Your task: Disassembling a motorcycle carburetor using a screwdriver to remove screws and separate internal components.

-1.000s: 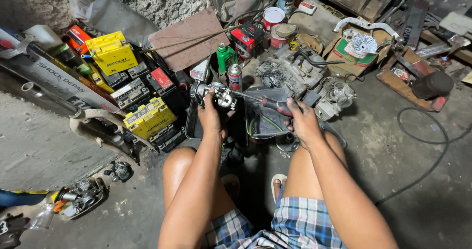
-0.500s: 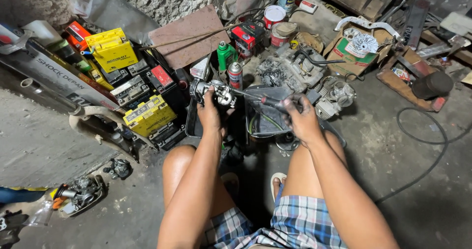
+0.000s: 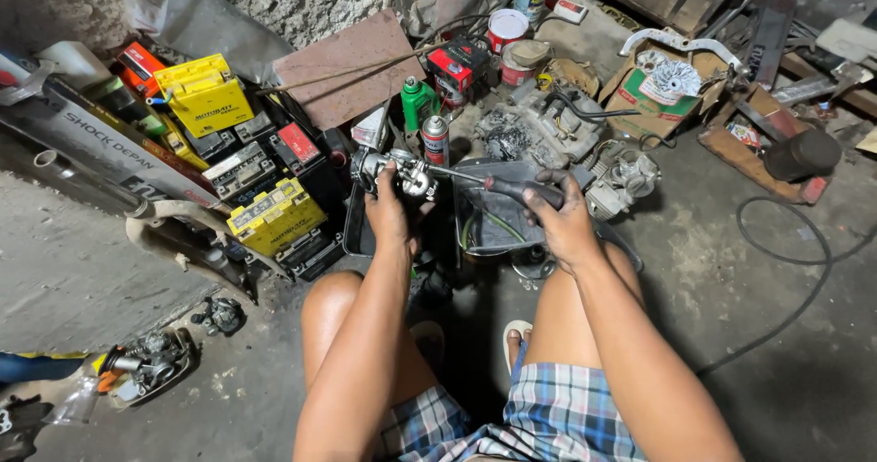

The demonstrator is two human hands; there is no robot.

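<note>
Fingers: left hand (image 3: 388,214) grips carburetor (image 3: 395,172), right hand (image 3: 565,225) grips screwdriver (image 3: 498,184), over tray (image 3: 484,220).

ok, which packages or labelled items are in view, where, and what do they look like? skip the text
Yellow battery: upper left, boxy, dark print on its side.
Second yellow battery: left of the left hand, boxy, yellow.
Spray can: above the hands, upright cylinder, red and silver label.
Green bottle: beside the can, upright.
Cardboard box: upper right, brown, open, green and red print.

Yellow batteries (image 3: 206,92) – green bottle (image 3: 417,102) – blue plaid shorts (image 3: 548,412)
</note>
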